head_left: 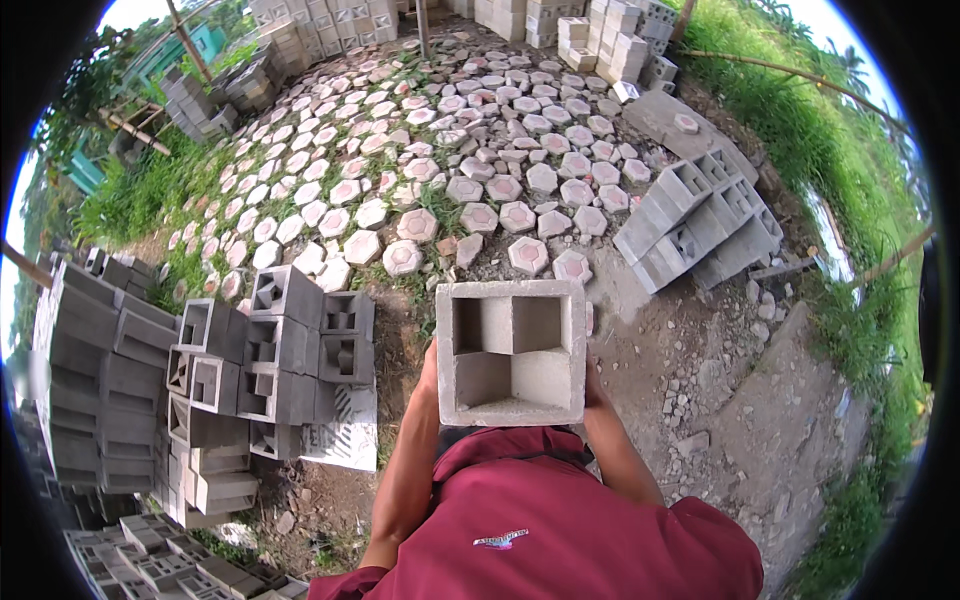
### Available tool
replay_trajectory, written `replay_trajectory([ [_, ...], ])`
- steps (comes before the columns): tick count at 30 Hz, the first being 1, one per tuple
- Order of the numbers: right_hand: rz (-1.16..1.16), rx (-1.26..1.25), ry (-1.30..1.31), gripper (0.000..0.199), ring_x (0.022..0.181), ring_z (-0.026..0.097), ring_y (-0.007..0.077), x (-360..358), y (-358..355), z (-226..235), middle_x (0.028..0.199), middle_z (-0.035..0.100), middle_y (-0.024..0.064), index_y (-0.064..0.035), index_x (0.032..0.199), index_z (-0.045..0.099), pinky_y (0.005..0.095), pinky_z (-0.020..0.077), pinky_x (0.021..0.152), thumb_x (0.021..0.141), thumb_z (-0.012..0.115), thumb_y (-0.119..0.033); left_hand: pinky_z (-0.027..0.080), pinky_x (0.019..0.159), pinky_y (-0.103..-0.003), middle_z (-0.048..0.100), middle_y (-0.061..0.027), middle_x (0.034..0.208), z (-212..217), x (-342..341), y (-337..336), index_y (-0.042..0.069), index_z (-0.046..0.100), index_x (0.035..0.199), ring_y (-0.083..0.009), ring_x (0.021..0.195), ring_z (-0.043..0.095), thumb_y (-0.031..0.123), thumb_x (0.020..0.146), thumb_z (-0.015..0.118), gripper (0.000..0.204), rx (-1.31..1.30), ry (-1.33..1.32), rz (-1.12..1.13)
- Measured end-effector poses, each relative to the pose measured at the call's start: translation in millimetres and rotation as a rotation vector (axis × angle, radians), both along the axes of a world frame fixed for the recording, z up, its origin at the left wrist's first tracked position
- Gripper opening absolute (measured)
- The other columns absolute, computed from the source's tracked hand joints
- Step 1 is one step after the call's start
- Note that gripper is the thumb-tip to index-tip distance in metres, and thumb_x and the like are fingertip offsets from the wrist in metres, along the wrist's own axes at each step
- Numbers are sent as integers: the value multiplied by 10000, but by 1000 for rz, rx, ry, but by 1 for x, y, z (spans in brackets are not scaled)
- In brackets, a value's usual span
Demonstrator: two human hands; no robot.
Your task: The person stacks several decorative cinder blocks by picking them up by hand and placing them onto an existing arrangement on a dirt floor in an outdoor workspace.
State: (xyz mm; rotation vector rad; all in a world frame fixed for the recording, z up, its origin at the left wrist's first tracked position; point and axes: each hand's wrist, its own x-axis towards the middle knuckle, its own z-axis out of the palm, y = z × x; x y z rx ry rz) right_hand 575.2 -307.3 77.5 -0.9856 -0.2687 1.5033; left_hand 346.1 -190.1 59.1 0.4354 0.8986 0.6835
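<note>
Maroon shirt (540,530) fills the bottom centre of the frame, hiding the person's lower body. Just above it, a grey hollow concrete block (511,352) is carried at chest height, its square cavities facing up. Left hand (429,372) presses the block's left side and right hand (593,385) its right side, both clamped on it, fingers mostly hidden behind the block. Stacked grey blocks (270,370) stand at left; hexagonal pavers (480,170) cover the ground above.

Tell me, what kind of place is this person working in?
Probably an outdoor yard where concrete blocks are made or stored. Hexagonal pavers lie spread over the ground, grey hollow blocks are stacked around, and both hands carry a square ventilation block.
</note>
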Motion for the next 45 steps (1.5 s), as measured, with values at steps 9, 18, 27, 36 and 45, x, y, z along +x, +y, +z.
replay_trajectory([
  [9,-386,-44,-18,678,1026,582,240,169,-105,11,1204,543,148,-51,1336,416,365,507,837,914,388,-581,550,737,-375,613,-134,1053,-15,226,-28,33,507,1219,-251,885,629,387,948,334,478,-65,-311,-457],
  [18,-703,10,-108,689,1008,596,277,286,-202,-18,1192,540,176,-31,1330,397,388,519,833,916,371,-581,517,795,-382,595,-123,1083,6,409,-70,67,497,1245,-240,954,594,476,949,339,529,-114,-341,-813],
  [27,-1023,76,-61,686,1037,582,275,326,-223,-9,1203,533,163,-39,1357,373,385,503,871,922,376,-570,510,828,-403,583,-139,1126,23,508,-86,74,490,1265,-262,985,586,554,928,368,599,-205,-323,-995],
  [36,-975,107,22,718,1055,569,255,443,-172,-8,1204,537,148,-28,1339,381,379,466,909,908,379,-602,522,807,-381,616,-134,1075,-14,633,-44,46,507,1243,-250,921,620,493,956,329,560,-131,-334,-1002],
  [45,-654,-147,-67,602,1074,553,223,611,-132,-31,1202,548,119,-5,1265,441,379,442,909,870,587,-435,528,808,-381,584,-155,1148,-33,790,33,27,486,1266,-261,969,607,470,960,343,556,-22,-310,-1083],
])
